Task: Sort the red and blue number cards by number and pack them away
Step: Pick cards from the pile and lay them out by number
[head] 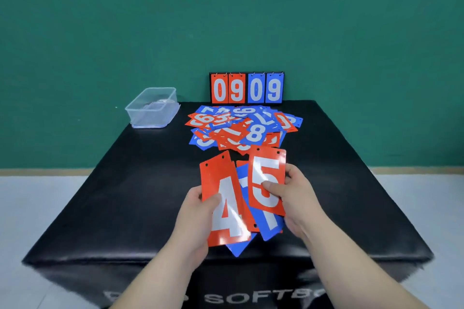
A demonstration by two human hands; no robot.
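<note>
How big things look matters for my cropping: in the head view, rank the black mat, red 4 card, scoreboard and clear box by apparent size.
1. black mat
2. red 4 card, though held close to the camera, so inflated
3. scoreboard and clear box: look about alike, not ranked

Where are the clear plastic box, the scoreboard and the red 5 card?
clear plastic box [147, 115]: head view, on its near wall.
scoreboard [256, 89]: head view, on its blue 0 panel.
red 5 card [266, 164]: head view, on the digit's top bar.
</note>
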